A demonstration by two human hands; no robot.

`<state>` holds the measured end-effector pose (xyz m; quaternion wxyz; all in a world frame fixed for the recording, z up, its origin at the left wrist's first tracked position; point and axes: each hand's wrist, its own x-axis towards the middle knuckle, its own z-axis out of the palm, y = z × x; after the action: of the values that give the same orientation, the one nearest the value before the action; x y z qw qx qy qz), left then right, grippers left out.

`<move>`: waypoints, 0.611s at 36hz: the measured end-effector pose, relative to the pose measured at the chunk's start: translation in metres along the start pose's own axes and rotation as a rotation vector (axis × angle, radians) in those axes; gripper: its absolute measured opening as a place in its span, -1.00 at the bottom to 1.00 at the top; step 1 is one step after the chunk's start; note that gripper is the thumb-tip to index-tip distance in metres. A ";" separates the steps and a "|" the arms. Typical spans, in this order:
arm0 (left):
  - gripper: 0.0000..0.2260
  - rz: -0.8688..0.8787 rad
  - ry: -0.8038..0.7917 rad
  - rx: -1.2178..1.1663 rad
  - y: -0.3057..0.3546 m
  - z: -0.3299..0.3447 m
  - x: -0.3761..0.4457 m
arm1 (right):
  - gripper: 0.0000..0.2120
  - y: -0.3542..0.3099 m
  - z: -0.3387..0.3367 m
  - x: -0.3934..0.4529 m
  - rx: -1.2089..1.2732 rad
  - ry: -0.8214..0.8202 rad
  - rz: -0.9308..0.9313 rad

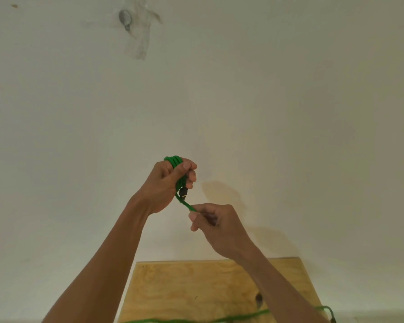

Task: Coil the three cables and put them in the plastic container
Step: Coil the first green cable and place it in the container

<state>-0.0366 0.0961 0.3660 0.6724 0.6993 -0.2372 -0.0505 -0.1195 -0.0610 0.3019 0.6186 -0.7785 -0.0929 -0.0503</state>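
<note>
A green cable point(175, 162) is wound in loops around the fingers of my left hand point(166, 183), held up in front of the wall. Its black connector point(183, 192) hangs just below that hand's fingers. From the coil a short stretch of green cable runs down to my right hand point(216, 223), which pinches it between thumb and fingers. More green cable point(243, 317) lies across the wooden board at the bottom edge of the view. The plastic container and the other cables are out of view.
A light plywood board point(196, 290) with a dark knot lies below my arms. A pale wall point(289, 113) fills most of the view, with a grey patched spot point(126, 18) high up.
</note>
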 end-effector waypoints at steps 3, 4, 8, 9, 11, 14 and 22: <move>-0.77 -0.006 -0.030 0.237 -0.007 -0.002 -0.011 | -0.77 -0.018 -0.014 0.002 -0.296 -0.072 -0.066; -0.75 0.000 -0.049 0.323 -0.009 0.000 -0.015 | -0.75 -0.025 -0.019 0.004 -0.411 -0.076 -0.107; -0.64 -0.037 -0.138 0.418 -0.014 0.012 -0.031 | -0.86 -0.053 -0.043 0.022 -0.690 -0.057 -0.236; -0.63 -0.094 -0.156 0.370 -0.016 0.015 -0.035 | -0.87 -0.058 -0.048 0.027 -0.661 -0.079 -0.249; -0.57 -0.255 -0.197 0.120 -0.018 0.021 -0.044 | -0.87 -0.063 -0.058 0.039 -0.477 -0.143 -0.255; -0.43 -0.379 -0.239 -0.204 -0.017 0.031 -0.053 | -0.81 -0.060 -0.065 0.054 -0.208 -0.212 -0.237; -0.63 -0.308 -0.352 -0.553 -0.005 0.049 -0.062 | -0.81 -0.018 -0.044 0.054 0.287 -0.189 -0.130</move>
<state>-0.1087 0.0760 0.3415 0.7694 0.4993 -0.2184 -0.3331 -0.0692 -0.0957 0.3393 0.7073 -0.6759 -0.2071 -0.0030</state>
